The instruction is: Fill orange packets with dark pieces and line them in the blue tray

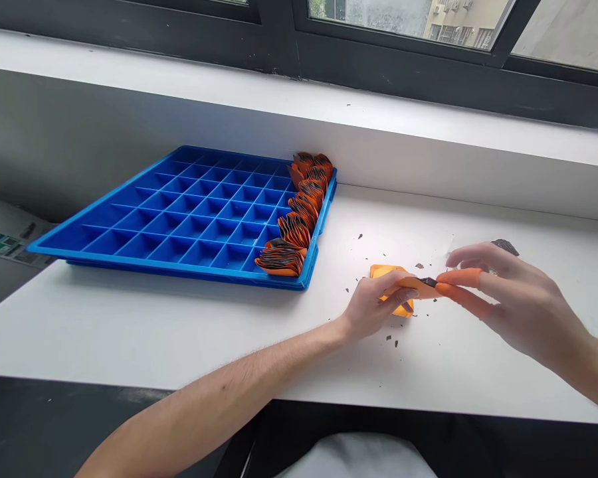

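My left hand (371, 305) pinches a small orange paper packet (414, 287) between thumb and fingers, above the white table. Out of the packet's right end sticks a dark, thin flake (429, 282). At that end is my right hand (508, 285), orange finger covers on two of its fingers, their tips closed on the flake's edge. Beneath my left hand lies a stack of yellow-orange paper (386, 271), partly hidden. Behind my right hand, a larger dark piece (505, 247) shows in part, near something clear.
To the left stands a blue compartment tray (299, 282), its right column filled with bundles of orange-and-dark packets (294, 229). Small dark crumbs (389, 340) are scattered around my hands. A ledge (279, 99) and window run along the back.
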`<action>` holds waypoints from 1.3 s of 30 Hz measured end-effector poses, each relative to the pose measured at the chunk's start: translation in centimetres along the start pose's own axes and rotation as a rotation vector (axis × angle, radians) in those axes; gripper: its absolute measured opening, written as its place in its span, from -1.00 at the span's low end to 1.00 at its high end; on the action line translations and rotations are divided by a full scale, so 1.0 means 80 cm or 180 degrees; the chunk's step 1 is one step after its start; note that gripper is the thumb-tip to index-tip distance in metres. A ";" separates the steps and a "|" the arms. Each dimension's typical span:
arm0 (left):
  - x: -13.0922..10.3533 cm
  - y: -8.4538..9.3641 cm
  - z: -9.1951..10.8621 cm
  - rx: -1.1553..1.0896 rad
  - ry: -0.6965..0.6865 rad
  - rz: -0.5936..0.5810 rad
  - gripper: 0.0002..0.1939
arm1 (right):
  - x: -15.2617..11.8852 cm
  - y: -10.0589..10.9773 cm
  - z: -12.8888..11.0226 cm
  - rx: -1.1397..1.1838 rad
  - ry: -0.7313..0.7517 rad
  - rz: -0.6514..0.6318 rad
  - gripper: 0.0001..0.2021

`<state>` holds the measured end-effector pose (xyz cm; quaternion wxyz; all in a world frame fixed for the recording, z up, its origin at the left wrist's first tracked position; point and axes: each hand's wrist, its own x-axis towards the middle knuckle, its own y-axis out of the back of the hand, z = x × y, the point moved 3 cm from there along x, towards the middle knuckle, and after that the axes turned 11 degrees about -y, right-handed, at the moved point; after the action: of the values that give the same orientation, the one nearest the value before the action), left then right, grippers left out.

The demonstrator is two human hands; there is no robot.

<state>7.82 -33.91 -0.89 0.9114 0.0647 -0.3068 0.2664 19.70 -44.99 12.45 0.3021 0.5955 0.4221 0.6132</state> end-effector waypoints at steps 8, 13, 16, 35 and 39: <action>-0.001 0.006 0.015 0.0773 -0.1013 0.0163 -0.80 | -0.006 -0.002 -0.010 -0.0064 0.0064 0.0352 -0.81; 0.001 0.008 0.029 0.0828 -0.1506 -0.0006 -0.70 | -0.018 0.003 -0.019 0.0131 0.0353 0.0690 -0.73; 0.002 0.009 0.032 0.0955 -0.1645 -0.0055 -0.68 | -0.021 0.004 -0.021 0.0217 0.0375 0.0697 -0.71; -0.001 0.007 0.024 0.0748 -0.1364 0.0027 -0.74 | -0.022 -0.007 -0.019 -0.0110 0.0566 0.0639 -0.85; 0.001 0.005 0.017 0.0284 -0.0838 0.0186 -0.78 | -0.025 -0.018 -0.012 -0.0073 0.0402 0.0225 -0.63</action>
<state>6.97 -33.93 0.24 0.8514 0.1306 -0.4132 0.2954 18.79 -46.19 10.31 0.2599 0.5666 0.4120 0.6646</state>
